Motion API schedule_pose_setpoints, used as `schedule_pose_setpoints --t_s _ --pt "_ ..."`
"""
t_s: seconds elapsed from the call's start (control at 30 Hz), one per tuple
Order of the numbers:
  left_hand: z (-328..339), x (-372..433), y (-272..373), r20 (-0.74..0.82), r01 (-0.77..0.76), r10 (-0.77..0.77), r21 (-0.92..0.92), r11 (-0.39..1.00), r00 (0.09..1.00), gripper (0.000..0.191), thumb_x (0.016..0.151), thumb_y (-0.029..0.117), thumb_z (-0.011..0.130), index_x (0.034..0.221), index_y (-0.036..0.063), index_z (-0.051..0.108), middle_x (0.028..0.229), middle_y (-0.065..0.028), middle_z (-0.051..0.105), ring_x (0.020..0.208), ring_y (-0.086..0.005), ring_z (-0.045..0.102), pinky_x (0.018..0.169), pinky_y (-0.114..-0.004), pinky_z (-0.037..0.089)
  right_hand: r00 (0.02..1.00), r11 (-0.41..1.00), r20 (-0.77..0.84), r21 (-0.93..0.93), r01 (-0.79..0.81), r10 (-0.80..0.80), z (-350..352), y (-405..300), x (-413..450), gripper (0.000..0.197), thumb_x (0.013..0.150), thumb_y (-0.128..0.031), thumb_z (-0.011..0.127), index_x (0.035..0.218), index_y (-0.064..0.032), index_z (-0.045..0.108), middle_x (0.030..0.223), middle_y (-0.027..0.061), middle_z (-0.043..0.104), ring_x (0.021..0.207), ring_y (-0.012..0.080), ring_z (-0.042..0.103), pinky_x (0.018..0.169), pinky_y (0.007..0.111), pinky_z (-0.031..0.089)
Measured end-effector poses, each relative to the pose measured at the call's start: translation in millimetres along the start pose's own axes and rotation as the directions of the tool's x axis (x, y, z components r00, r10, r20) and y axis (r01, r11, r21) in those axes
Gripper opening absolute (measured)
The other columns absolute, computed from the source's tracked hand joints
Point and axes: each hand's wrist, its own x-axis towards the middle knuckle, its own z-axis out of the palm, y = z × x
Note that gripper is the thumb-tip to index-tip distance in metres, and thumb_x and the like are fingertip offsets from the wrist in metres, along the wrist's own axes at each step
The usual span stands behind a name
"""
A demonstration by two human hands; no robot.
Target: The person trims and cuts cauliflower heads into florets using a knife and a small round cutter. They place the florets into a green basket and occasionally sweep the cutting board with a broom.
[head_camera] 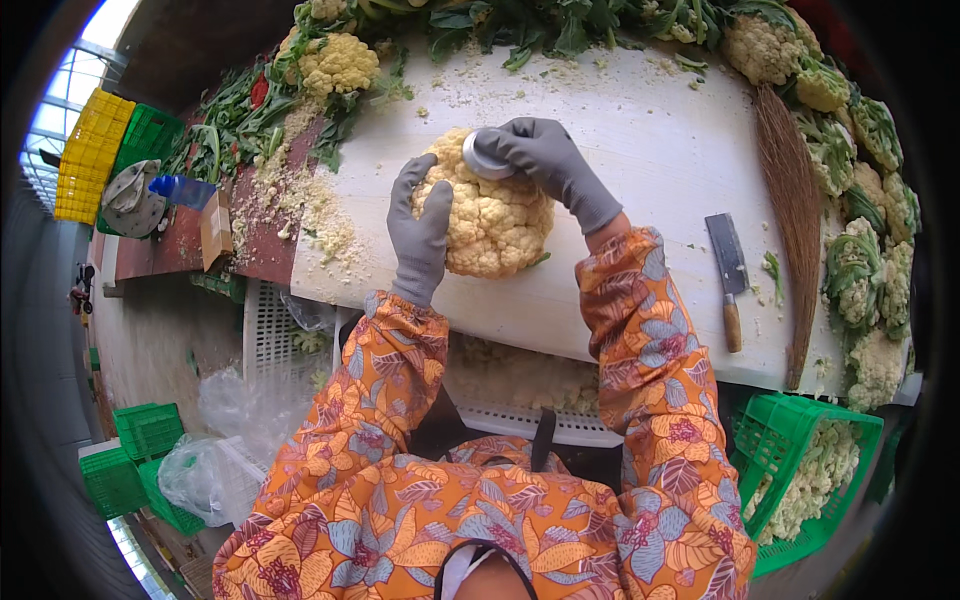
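Note:
A large yellowish cauliflower head (501, 225) rests on the white board (637, 172) in front of me, a bit of green leaf showing at its lower right. My left hand (421, 225), in a grey glove, steadies its left side with thumb and fingers spread over the curds. Gripped in my gloved right hand (536, 154) is a round metal tool (486, 156), like a shallow disc or lid, pressed against the top of the head. My fingers hide part of that tool.
To the right lie a cleaver (726, 255) with a wooden handle and a straw broom (791, 217). Cauliflowers (855, 277) line the right edge; leaves (555, 22) pile at the back. Crumbs (326, 225) litter the left. A green crate (795, 480) of florets stands low right, a white crate (525, 420) below the board.

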Motion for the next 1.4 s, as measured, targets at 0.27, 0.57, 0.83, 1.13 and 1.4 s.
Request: schedule_pose_setpoints --t_s 0.27,0.57,0.83,1.13,1.4 --pt "6 -1 0 -0.057 -0.015 0.015 0.005 1.0 0.998 0.038 0.096 0.015 0.062 0.13 -0.0021 0.055 0.128 -0.0096 0.058 0.113 -0.0151 0.056 0.099 -0.031 0.046 0.996 0.985 -0.052 0.157 0.073 -0.066 -12 40 -64 0.031 0.09 -0.032 0.075 0.088 -0.0011 0.068 0.073 0.0005 0.063 0.056 0.0049 0.052 0.049 0.02 0.04" --pt "6 -15 -6 -0.042 -0.125 0.128 0.073 0.99 0.991 0.04 0.097 0.015 0.061 0.132 -0.0018 0.053 0.135 -0.0103 0.054 0.12 -0.0181 0.053 0.106 -0.033 0.041 0.997 0.999 -0.058 0.007 0.043 -0.042 -19 47 -71 0.039 0.09 -0.038 0.075 0.096 0.0 0.07 0.071 -0.0009 0.063 0.056 0.0061 0.053 0.052 0.022 0.044" --pt "-5 -53 4 0.014 -0.031 0.03 0.078 0.996 0.999 0.069 0.092 0.009 0.063 0.152 0.0035 0.029 0.146 -0.0176 0.043 0.132 -0.0226 0.043 0.111 -0.036 0.037 0.992 0.998 -0.113 -0.038 0.051 -0.055 -18 62 -85 0.041 0.086 -0.039 0.078 0.095 0.0009 0.069 0.074 0.0044 0.068 0.061 0.0082 0.06 0.054 0.024 0.049" --pt "15 -66 -1 0.124 -0.035 0.036 -0.011 0.999 0.992 0.092 0.082 0.001 0.06 0.16 0.0113 0.012 0.151 -0.0159 0.038 0.129 -0.0244 0.049 0.108 -0.038 0.044 0.926 0.913 -0.368 0.401 0.083 0.078 -6 76 -102 0.04 0.093 -0.042 0.071 0.106 -0.0044 0.066 0.067 -0.0038 0.055 0.047 0.0028 0.037 0.043 0.021 0.028" --pt "10 2 54 0.27 0.185 -0.236 0.2 0.962 0.933 0.116 0.077 0.041 0.086 0.157 0.0046 0.011 0.151 -0.0278 0.031 0.133 -0.031 0.046 0.107 -0.038 0.045 0.962 0.982 -0.22 -0.137 0.134 -0.162 -38 37 -109 0.036 0.093 -0.036 0.072 0.105 -0.0021 0.067 0.079 -0.0027 0.062 0.062 0.0026 0.047 0.052 0.02 0.039"
